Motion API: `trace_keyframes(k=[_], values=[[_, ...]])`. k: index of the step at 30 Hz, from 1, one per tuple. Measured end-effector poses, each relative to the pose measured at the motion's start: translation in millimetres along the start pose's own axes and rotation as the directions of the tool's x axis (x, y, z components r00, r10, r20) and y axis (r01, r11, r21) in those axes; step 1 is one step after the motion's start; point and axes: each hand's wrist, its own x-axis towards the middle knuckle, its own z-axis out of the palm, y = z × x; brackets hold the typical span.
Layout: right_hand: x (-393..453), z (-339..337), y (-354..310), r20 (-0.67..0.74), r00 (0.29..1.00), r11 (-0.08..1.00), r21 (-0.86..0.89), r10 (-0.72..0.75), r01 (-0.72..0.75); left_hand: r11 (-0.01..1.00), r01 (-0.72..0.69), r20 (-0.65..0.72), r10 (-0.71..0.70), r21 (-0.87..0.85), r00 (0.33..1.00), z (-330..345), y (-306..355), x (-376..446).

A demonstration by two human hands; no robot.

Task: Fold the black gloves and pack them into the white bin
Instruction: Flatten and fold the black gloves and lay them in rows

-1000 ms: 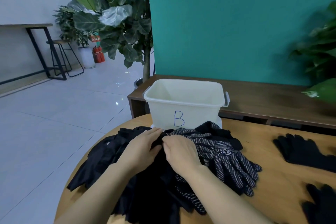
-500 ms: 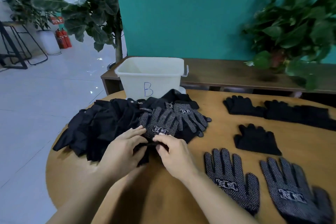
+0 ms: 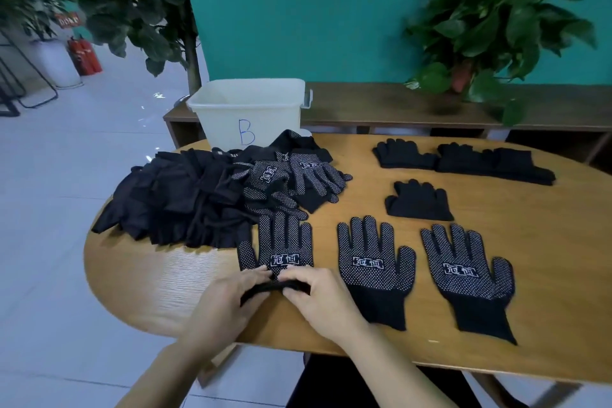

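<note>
Head view: left hand (image 3: 228, 300) and right hand (image 3: 318, 295) both pinch the cuff of a dotted glove (image 3: 281, 247) flat at the near worktop (image 3: 159, 281) edge, beside the glove pile (image 3: 185, 199); white bin (image 3: 248, 109) well apart behind it. Risk: stretchy cuff could spring open mid-fold, or fingers snag the pile.

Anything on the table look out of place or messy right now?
Only the glove heap stands out: a jumbled pile beside the white bin, its left edge overhanging the table. The other gloves lie flat in rows.
</note>
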Motion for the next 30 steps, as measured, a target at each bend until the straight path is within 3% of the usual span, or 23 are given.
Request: trace_keyframes(k=[6, 12, 18, 21, 30], values=[[-1, -11, 4, -0.041, 0.999, 0.998, -0.059, -0.015, 0.012, 0.995, 0.098, 0.020, -0.098, -0.032, 0.995, -7, 5, 0], [1, -23, -4, -0.089, 0.996, 1.000, 0.026, 0.010, -0.008, 0.941, 0.226, -0.008, -0.236, -0.250, 0.972, -22, 26, 4], [27, -78, -56, -0.263, 0.964, 0.904, 0.418, 0.028, 0.088, 0.796, 0.114, -0.164, -0.259, -0.595, 0.952, -70, 88, 48], [29, -112, -81, -0.301, 0.953, 0.828, 0.541, 0.031, 0.144, 0.719, 0.115, -0.151, -0.295, -0.685, 0.944, -84, 115, 67], [18, -153, -82, -0.364, 0.930, 0.834, 0.527, 0.052, 0.160, 0.686, 0.102, -0.138, -0.285, -0.720, 0.949, -76, 154, 91]])
